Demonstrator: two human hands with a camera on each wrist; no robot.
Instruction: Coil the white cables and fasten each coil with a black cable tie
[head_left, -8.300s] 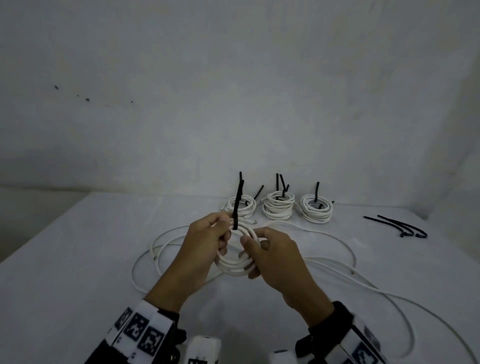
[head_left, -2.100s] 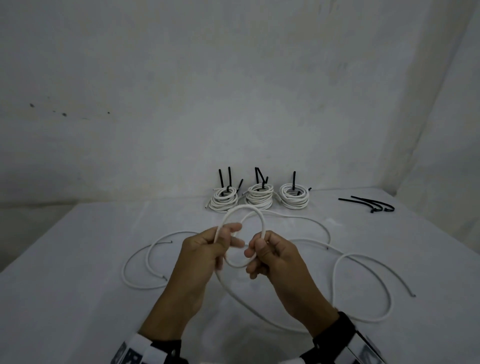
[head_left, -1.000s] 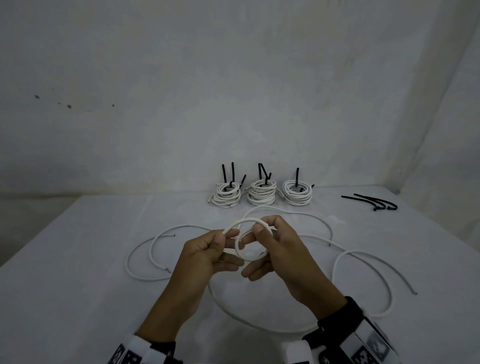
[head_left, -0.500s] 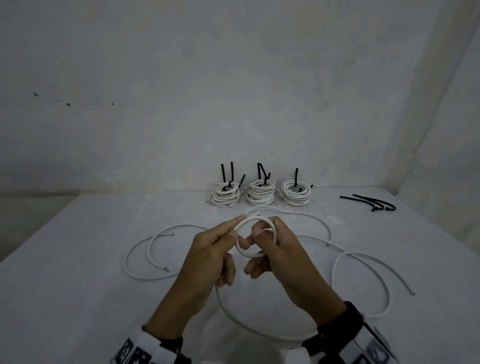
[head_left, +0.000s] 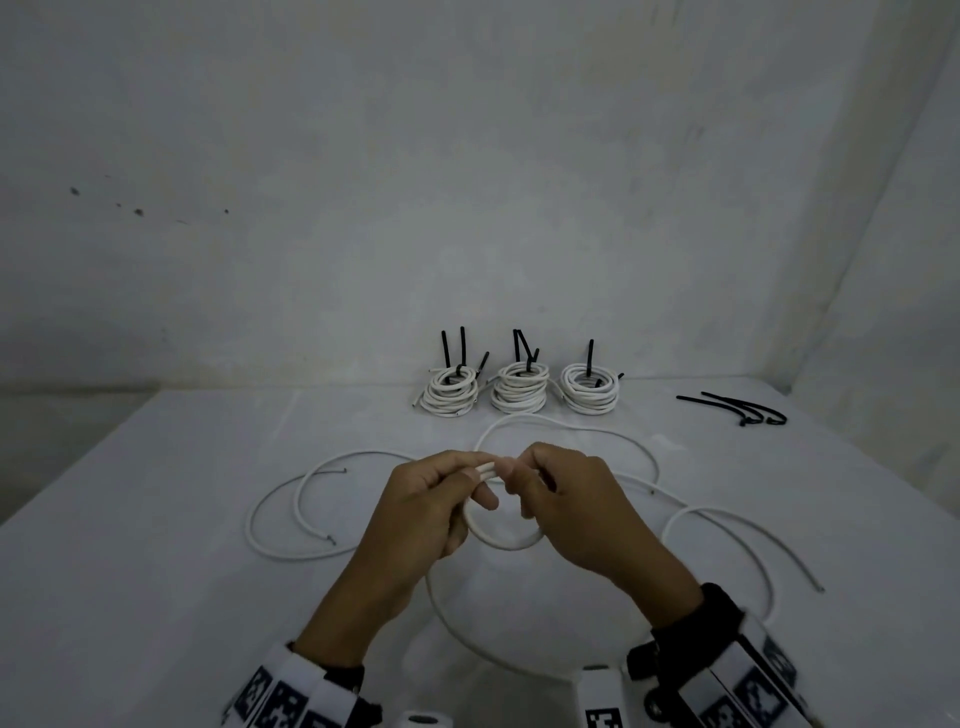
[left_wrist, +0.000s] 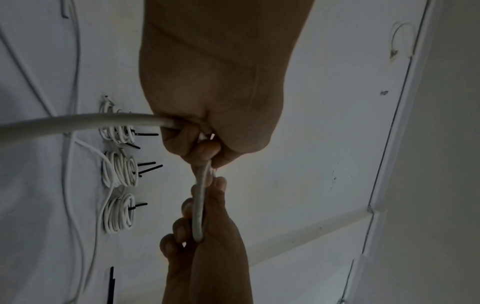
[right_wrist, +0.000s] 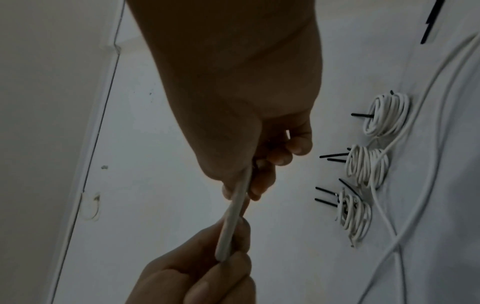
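Both hands hold a small coil of white cable (head_left: 503, 541) above the table's middle. My left hand (head_left: 475, 472) pinches the top of the coil between thumb and fingers, and my right hand (head_left: 513, 470) pinches it just beside, fingertips nearly touching. The loops hang below the fingers. The rest of this cable (head_left: 457, 631) trails down toward me and away to the right. The left wrist view shows the coil (left_wrist: 199, 205) edge-on between the left hand (left_wrist: 207, 148) and the right hand (left_wrist: 205, 232). In the right wrist view the cable (right_wrist: 232, 218) runs between both hands. Loose black ties (head_left: 740, 409) lie at the far right.
Three stacks of tied coils (head_left: 519, 391) with upright black tie tails stand in a row by the back wall. A second loose white cable (head_left: 291, 512) curls on the table (head_left: 130, 571) at the left. Walls close off the back and right.
The loop that stood above my fingers half a second ago now hangs below them. Both hands have closed in on its top, and the coil looks smaller and tighter.
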